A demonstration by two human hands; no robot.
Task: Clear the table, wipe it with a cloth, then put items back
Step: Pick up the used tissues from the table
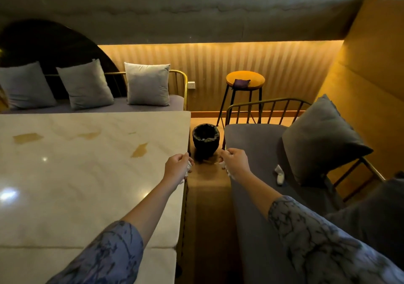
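A black-lined bin (206, 139) stands on the floor between the table (87, 163) and the sofa (258, 152), with a few pale scraps inside. The left hand (178, 167) and right hand (235, 162) hover just short of it, each curled round crumpled white tissue (225, 166), too bunched to show any direction.

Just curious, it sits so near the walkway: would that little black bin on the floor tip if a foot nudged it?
Probably, yes. The bin looks small and nearly empty, so likely light. It narrows toward its base, so a nudge might tip it.
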